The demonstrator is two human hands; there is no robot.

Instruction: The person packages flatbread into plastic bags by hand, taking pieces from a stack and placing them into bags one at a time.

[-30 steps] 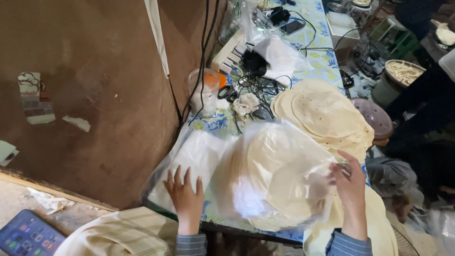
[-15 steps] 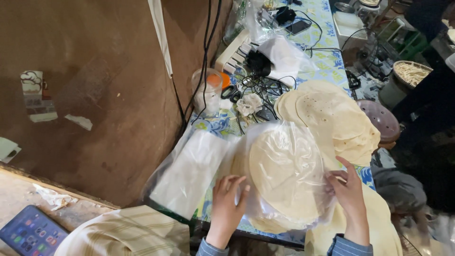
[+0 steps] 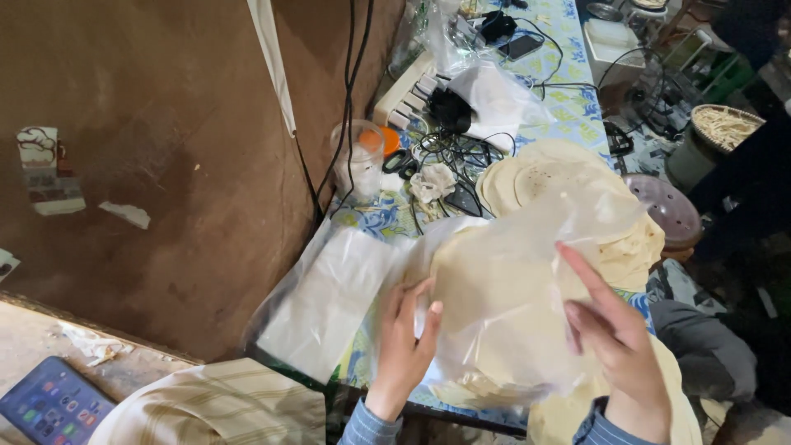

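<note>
A clear plastic bag [image 3: 511,280] with a stack of round flatbreads inside it is held up over the near end of the table. My left hand [image 3: 405,342] grips the bag's left edge, fingers curled on the plastic. At the bag's right side, my right hand [image 3: 620,342] presses against the plastic with its fingers spread and the index finger pointing up. More loose flatbreads [image 3: 548,177] lie in a pile on the table behind the bag. A stack of flat clear bags [image 3: 329,301] lies to the left of my left hand.
The table with a blue floral cloth [image 3: 568,62] carries tangled black cables [image 3: 449,148], a white power strip [image 3: 408,95], a clear cup [image 3: 358,161] and crumpled plastic [image 3: 498,95]. A brown wall [image 3: 165,165] stands left. A phone [image 3: 49,408] lies at bottom left. A round stool [image 3: 667,210] stands right.
The bag of flatbreads has been lifted and tilted up toward me. My left hand moved from the flat bags on the table onto the bag's left edge.
</note>
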